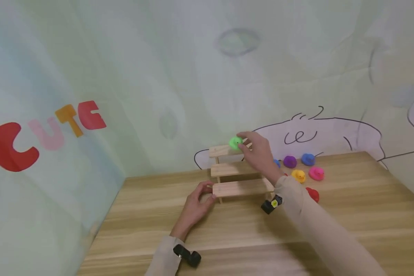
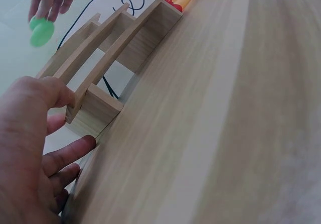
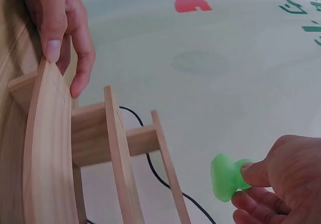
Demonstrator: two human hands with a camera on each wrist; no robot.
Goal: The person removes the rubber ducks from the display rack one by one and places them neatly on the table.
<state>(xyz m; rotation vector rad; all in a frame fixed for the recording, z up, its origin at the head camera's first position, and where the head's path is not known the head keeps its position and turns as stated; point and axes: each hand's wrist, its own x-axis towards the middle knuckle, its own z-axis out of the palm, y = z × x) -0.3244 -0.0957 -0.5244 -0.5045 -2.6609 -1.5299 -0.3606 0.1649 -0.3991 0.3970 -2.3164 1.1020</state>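
My right hand [image 1: 260,152] pinches a small green rubber duck [image 1: 235,143] between thumb and fingers, up at the top tier of a three-step wooden stand [image 1: 239,188]. In the right wrist view, the duck [image 3: 224,178] is off to the side of the top plank, apart from the wood. At the stand's left end, my left hand [image 1: 197,203] grips the end of the lowest plank, thumb [image 3: 53,48] on one face and a finger behind it. The left wrist view shows the other fingers [image 2: 70,156] spread near the tabletop. The planks carry no ducks.
Right of the stand, several rubber ducks sit on the wooden table [image 1: 151,214]: purple [image 1: 290,161], blue [image 1: 308,159], yellow [image 1: 298,176], pink [image 1: 316,173] and red [image 1: 312,194]. My right forearm partly covers this group. A printed cloth backdrop [image 1: 158,76] rises behind the table.
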